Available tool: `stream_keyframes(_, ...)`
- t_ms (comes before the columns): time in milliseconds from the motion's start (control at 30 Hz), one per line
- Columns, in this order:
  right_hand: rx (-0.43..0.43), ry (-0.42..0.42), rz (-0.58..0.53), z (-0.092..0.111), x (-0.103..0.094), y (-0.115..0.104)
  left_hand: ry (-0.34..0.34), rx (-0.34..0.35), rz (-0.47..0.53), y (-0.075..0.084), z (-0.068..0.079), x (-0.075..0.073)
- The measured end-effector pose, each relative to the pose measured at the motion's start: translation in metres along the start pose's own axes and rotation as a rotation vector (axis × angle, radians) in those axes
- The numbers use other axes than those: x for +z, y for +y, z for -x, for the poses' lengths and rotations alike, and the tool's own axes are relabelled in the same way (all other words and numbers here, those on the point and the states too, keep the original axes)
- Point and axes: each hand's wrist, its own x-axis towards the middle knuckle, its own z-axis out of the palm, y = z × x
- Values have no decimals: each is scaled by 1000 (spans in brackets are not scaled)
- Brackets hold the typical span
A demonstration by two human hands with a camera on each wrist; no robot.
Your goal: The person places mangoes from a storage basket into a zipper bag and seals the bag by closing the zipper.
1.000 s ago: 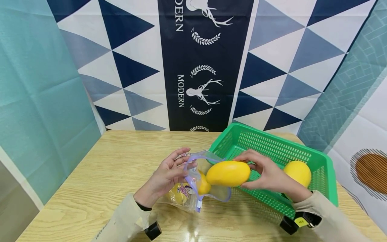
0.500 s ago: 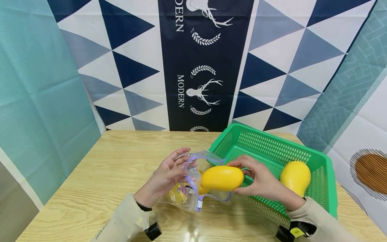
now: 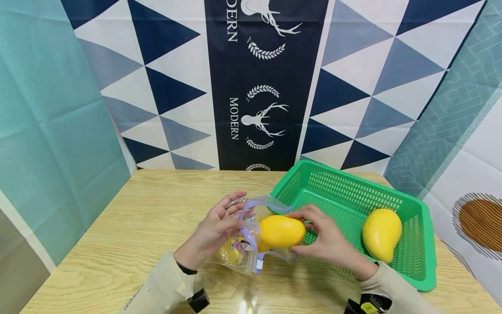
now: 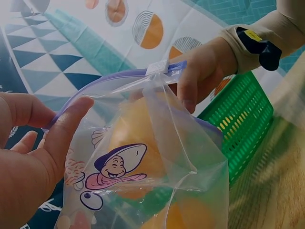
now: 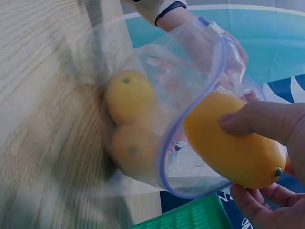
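A yellow mango (image 3: 281,231) is gripped by my right hand (image 3: 323,235), fingers and thumb at its right end. Its other end lies within the mouth of a clear zip bag (image 5: 159,71) with a purple rim and printed cartoons. My left hand (image 3: 215,229) pinches the bag's rim between thumb and fingers, as the left wrist view shows, keeping the mouth apart. Inside the bag, the right wrist view shows two more mangoes (image 5: 131,95) low down, seen through the plastic. The bag rests on the wooden table.
A green perforated basket (image 3: 425,244) stands on the right of the wooden table (image 3: 157,205), close beside the bag. One mango (image 3: 382,235) lies in its right part. Patterned cloth (image 3: 172,87) hangs behind the table.
My right hand has moved left with the mango, bringing it from outside the bag's mouth into it. The left hand and bag have barely moved.
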Motion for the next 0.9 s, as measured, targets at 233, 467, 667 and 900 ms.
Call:
stream_keyframes(233,12,47,5,-3,12,-2,-4,3,-7,0,0,1)
stream_keyframes(467,-107,110,83,-7,21,2,4,9,-21,0,0,0)
stream_keyframes(667,-185,148,184,-11,27,5,18,3,-13,1,1,2)
stream_keyframes(900,-222,149,267,-15,33,5,18,-3,-2,2,2,5)
